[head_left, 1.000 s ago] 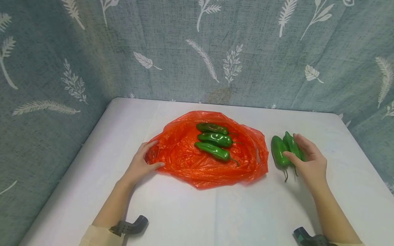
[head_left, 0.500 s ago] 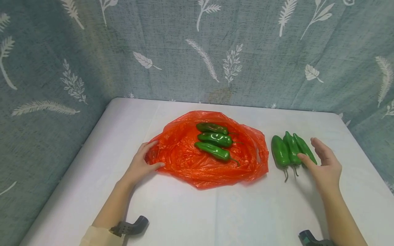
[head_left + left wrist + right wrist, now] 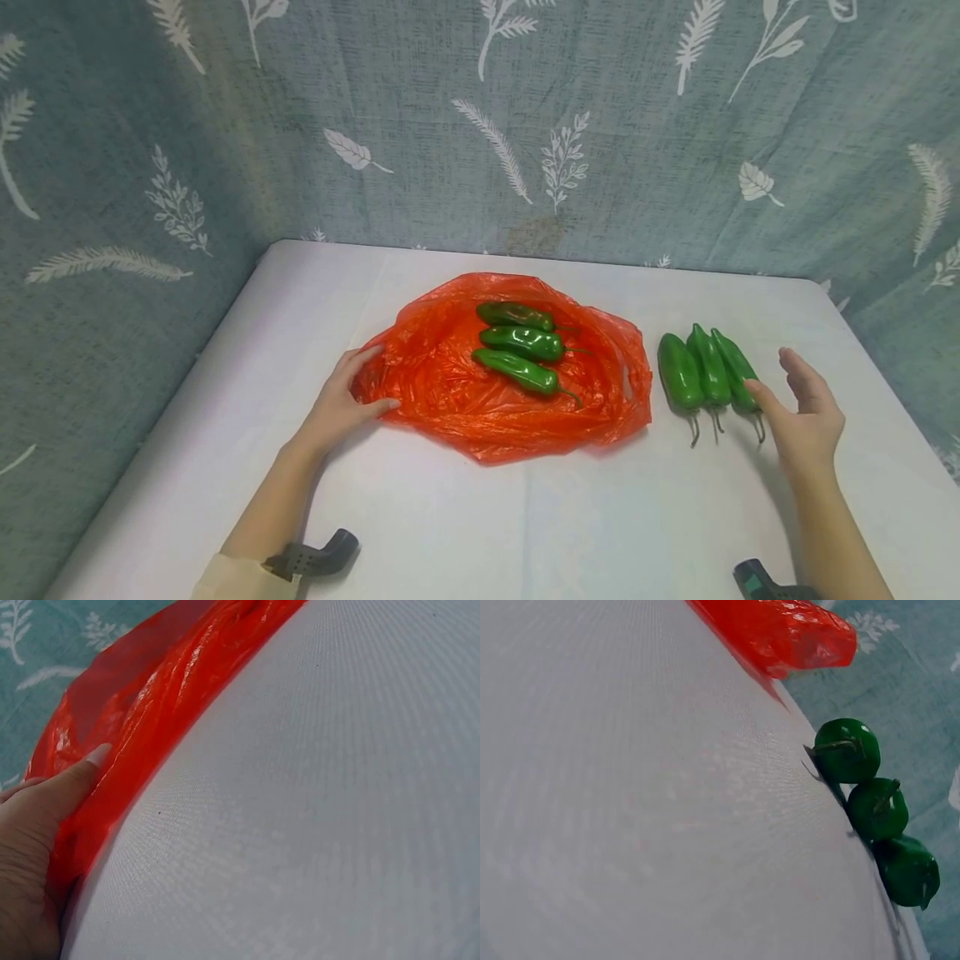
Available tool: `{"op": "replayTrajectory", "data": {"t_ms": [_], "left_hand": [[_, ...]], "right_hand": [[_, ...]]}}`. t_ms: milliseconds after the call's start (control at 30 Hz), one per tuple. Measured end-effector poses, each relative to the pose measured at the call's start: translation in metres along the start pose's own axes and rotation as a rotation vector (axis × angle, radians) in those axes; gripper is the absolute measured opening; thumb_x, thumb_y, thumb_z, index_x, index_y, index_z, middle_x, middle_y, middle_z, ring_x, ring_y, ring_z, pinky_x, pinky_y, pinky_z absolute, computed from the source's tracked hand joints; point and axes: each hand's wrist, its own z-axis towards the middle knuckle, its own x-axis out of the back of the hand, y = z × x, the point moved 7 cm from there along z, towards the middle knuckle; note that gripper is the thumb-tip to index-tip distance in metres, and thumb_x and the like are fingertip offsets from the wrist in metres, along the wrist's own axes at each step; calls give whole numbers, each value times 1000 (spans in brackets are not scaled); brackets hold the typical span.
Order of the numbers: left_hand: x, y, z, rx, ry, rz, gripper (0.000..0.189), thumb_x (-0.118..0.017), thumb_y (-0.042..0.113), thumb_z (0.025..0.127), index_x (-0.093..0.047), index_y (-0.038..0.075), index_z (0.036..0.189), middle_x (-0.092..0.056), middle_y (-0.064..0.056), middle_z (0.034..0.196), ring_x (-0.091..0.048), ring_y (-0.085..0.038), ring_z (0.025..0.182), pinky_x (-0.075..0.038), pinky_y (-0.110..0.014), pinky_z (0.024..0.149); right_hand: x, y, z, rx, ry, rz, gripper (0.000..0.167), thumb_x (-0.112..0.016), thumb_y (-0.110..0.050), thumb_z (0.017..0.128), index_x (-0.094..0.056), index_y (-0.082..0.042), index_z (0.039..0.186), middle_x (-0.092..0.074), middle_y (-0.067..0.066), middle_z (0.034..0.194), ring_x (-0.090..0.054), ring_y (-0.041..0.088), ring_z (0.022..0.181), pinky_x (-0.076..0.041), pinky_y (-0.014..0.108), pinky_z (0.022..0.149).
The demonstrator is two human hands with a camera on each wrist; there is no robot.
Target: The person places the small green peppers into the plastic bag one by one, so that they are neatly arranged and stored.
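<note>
My left hand [image 3: 347, 398] rests at the left end of a crumpled red plastic bag [image 3: 435, 367], thumb and fingers spread apart along its edge. Up close in the left wrist view, the thumb [image 3: 71, 787] lies against the red plastic. Three glossy green peppers lie one above another on the bag: a top one [image 3: 514, 314], a middle one [image 3: 522, 342] and a lower one [image 3: 517, 372]. To the bag's right, a left pepper [image 3: 680, 372], a middle pepper [image 3: 709, 365] and a right pepper [image 3: 737, 367] lie side by side, stems toward me. My right hand [image 3: 810, 421] is beside them, holding nothing, thumb tip near the right pepper.
A white cloth covers the table [image 3: 450, 533]. Behind and to the left hangs a teal curtain [image 3: 420, 208] with white leaf prints. Each wrist wears a dark band, the left one [image 3: 315, 557] near a beige sleeve [image 3: 243, 577].
My right hand has drawn away to the right from the three peppers beside the bag, uncovering the rightmost one and its stem. My left hand and the bag have stayed in place.
</note>
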Motion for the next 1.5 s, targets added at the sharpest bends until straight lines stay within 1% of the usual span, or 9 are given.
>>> {"op": "replayTrajectory", "data": {"t_ms": [200, 467, 600, 700, 900, 1067, 1167, 1367, 1500], "left_hand": [[0, -1, 1, 6, -1, 4, 81, -80, 26, 75, -37, 18, 144, -38, -8, 138, -39, -29, 128, -46, -50, 96], [1, 0, 1, 6, 2, 10, 81, -80, 25, 75, -37, 18, 144, -39, -8, 137, -39, -30, 128, -46, -51, 95], [1, 1, 0, 4, -4, 12, 81, -79, 25, 76, -37, 18, 144, -38, -9, 138, -38, -30, 129, -46, -52, 96], [1, 2, 0, 0, -7, 13, 81, -79, 25, 76, -36, 17, 144, -38, -9, 139, -38, -31, 129, -45, -52, 96], [2, 4, -1, -6, -7, 11, 80, -79, 24, 76, -37, 17, 144, -38, -9, 139, -38, -31, 129, -45, -53, 96], [1, 5, -1, -14, -6, 18, 79, -78, 23, 77, -37, 16, 144, -39, -9, 138, -38, -31, 129, -44, -53, 97], [0, 6, -1, -17, -5, 19, 78, -78, 23, 78, -37, 15, 144, -39, -10, 138, -37, -31, 129, -43, -54, 99], [2, 6, -2, -25, -5, 22, 78, -77, 22, 79, -36, 14, 144, -38, -11, 138, -38, -32, 128, -44, -54, 98], [2, 5, -2, -32, -11, 17, 78, -77, 22, 78, -36, 14, 144, -39, -10, 137, -38, -31, 128, -44, -54, 97]], "right_hand": [[1, 20, 1, -88, -7, -49, 61, -67, -12, 87, -43, -21, 142, -43, -3, 146, -33, 11, 138, -27, 12, 108], [-3, 36, 3, -89, -60, -103, 66, -67, -17, 88, -35, -23, 146, -36, 2, 150, -30, 17, 140, -26, 20, 112], [-9, 41, 0, -57, -161, -182, 73, -65, -24, 90, -23, -24, 150, -27, 10, 154, -24, 26, 142, -23, 26, 114], [-13, 40, -2, 6, -217, -207, 77, -64, -23, 90, -18, -21, 152, -24, 17, 154, -24, 29, 142, -22, 23, 114], [-15, 41, -2, 67, -240, -230, 77, -64, -23, 91, -17, -17, 152, -23, 15, 154, -24, 22, 143, -20, 20, 114], [-15, 42, 0, 68, -252, -274, 78, -63, -27, 91, -16, -18, 152, -23, 16, 154, -23, 30, 142, -19, 20, 114], [-16, 42, 1, 69, -279, -284, 78, -63, -27, 91, -16, -16, 152, -24, 19, 153, -24, 37, 140, -18, 28, 116], [-19, 44, 2, 16, -329, -370, 73, -56, -27, 94, -14, -9, 151, -20, 26, 152, -20, 49, 137, -20, 59, 110], [-19, 46, 1, -11, -315, -427, 71, -53, -26, 94, -15, -7, 151, -22, 29, 150, -21, 51, 135, -23, 62, 107]]}}
